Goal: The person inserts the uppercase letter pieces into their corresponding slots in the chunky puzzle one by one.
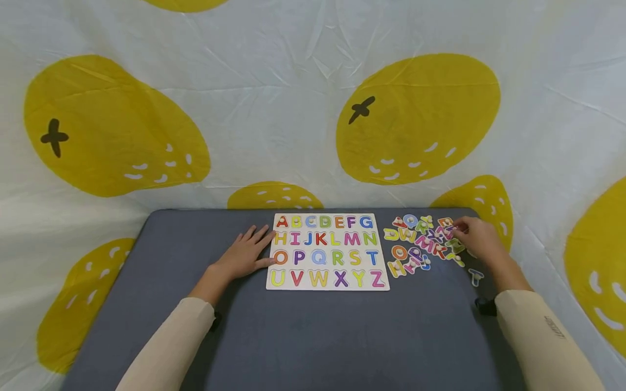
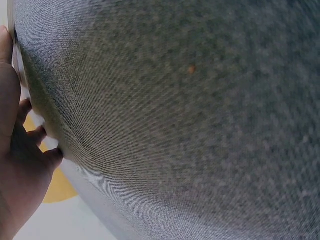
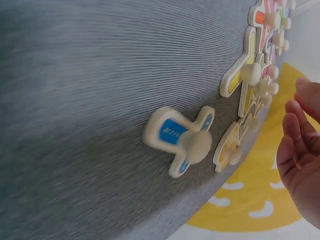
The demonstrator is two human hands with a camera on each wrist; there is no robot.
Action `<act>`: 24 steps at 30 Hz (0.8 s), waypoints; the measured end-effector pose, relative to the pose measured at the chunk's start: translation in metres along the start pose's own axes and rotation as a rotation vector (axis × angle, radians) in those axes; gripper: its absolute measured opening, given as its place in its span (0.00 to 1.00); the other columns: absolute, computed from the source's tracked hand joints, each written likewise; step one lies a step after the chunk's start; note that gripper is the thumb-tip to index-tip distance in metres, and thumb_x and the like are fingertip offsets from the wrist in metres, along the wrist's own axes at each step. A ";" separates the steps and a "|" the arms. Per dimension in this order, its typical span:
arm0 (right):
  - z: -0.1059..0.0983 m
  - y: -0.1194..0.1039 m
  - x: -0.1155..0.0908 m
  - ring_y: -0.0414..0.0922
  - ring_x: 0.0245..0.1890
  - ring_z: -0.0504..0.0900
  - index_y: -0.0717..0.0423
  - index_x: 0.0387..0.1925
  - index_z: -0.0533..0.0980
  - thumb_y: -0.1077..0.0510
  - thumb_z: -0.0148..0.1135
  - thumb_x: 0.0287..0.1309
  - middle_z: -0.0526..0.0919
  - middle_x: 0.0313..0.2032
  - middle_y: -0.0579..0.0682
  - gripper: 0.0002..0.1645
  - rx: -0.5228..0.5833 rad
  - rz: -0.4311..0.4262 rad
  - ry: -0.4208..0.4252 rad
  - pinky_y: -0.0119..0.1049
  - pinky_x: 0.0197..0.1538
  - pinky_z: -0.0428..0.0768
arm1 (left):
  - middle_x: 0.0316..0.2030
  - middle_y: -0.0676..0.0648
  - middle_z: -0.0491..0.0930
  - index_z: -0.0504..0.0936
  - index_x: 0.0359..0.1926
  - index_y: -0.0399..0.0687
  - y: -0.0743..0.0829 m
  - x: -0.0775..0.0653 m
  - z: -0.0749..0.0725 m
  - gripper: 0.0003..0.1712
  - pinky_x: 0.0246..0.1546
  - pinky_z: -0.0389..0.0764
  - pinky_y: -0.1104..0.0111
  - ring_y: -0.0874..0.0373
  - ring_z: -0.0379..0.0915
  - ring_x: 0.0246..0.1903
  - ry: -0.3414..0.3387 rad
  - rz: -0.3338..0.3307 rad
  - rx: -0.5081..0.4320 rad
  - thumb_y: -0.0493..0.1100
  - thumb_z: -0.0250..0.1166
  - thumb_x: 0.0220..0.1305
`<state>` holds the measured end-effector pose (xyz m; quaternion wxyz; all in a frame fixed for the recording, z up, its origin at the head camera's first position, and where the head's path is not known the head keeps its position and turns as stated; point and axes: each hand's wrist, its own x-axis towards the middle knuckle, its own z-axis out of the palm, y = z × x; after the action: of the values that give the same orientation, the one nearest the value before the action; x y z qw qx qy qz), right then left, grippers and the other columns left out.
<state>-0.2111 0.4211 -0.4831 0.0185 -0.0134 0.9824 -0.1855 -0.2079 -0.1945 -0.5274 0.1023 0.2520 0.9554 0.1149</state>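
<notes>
An alphabet puzzle board [image 1: 308, 266] with rows of coloured letters lies flat near the table's far edge. My left hand [image 1: 246, 254] rests at its left edge, fingers spread; the left wrist view catches that hand [image 2: 25, 175] at its side. To the right of the board is a heap of knobbed letter pieces, among them an orange O [image 1: 395, 247]. Over the heap's right side is my right hand [image 1: 476, 239], fingertips beside a pink letter [image 1: 446, 233]. In the right wrist view, the bent fingers of this hand [image 3: 305, 145] show no clear piece; their far side is hidden.
A blue T piece [image 1: 475, 277] lies apart from the heap, near the right forearm; its white knob [image 3: 199, 146] faces up. A yellow Y piece [image 3: 232, 84] sits at the heap's near edge. Behind the grey table [image 1: 342, 336] hangs a white cloth [image 1: 274, 108] with yellow fruit prints.
</notes>
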 end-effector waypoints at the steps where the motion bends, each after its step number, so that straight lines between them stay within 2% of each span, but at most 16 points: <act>1: 0.000 0.000 0.003 0.60 0.39 0.81 0.72 0.52 0.79 0.57 0.65 0.70 0.85 0.40 0.67 0.20 0.000 0.009 -0.002 0.59 0.47 0.81 | 0.81 0.41 0.51 0.53 0.83 0.54 0.000 0.000 0.000 0.50 0.74 0.53 0.33 0.32 0.43 0.80 -0.002 0.001 0.003 0.70 0.59 0.70; 7: 0.002 -0.002 0.022 0.63 0.41 0.80 0.73 0.50 0.79 0.55 0.64 0.70 0.84 0.41 0.69 0.21 -0.011 0.083 -0.020 0.62 0.51 0.78 | 0.82 0.41 0.51 0.53 0.83 0.55 -0.002 0.001 0.001 0.50 0.74 0.52 0.34 0.33 0.42 0.80 -0.007 0.001 0.001 0.70 0.59 0.70; 15: 0.011 -0.003 0.040 0.61 0.35 0.77 0.74 0.44 0.79 0.54 0.64 0.70 0.83 0.36 0.67 0.22 -0.055 0.122 -0.018 0.57 0.43 0.78 | 0.82 0.41 0.51 0.53 0.83 0.55 -0.002 0.002 0.000 0.50 0.74 0.52 0.34 0.33 0.42 0.80 -0.005 0.000 -0.012 0.69 0.59 0.70; 20: 0.017 -0.001 0.046 0.58 0.32 0.76 0.71 0.39 0.79 0.54 0.62 0.71 0.82 0.31 0.63 0.19 -0.058 0.175 -0.017 0.48 0.35 0.77 | 0.81 0.40 0.52 0.54 0.83 0.54 0.000 0.001 -0.001 0.50 0.74 0.52 0.33 0.32 0.43 0.80 -0.005 0.004 -0.020 0.69 0.60 0.71; 24: 0.017 -0.002 0.048 0.57 0.32 0.76 0.71 0.39 0.79 0.56 0.60 0.72 0.82 0.30 0.62 0.17 -0.053 0.177 -0.025 0.46 0.33 0.76 | 0.82 0.41 0.51 0.53 0.83 0.54 0.000 0.000 -0.001 0.50 0.75 0.51 0.33 0.33 0.42 0.80 -0.012 -0.004 -0.026 0.68 0.60 0.71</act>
<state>-0.2586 0.4117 -0.4993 0.0468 0.0706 0.9839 -0.1571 -0.2085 -0.1943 -0.5261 0.1114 0.2496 0.9537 0.1255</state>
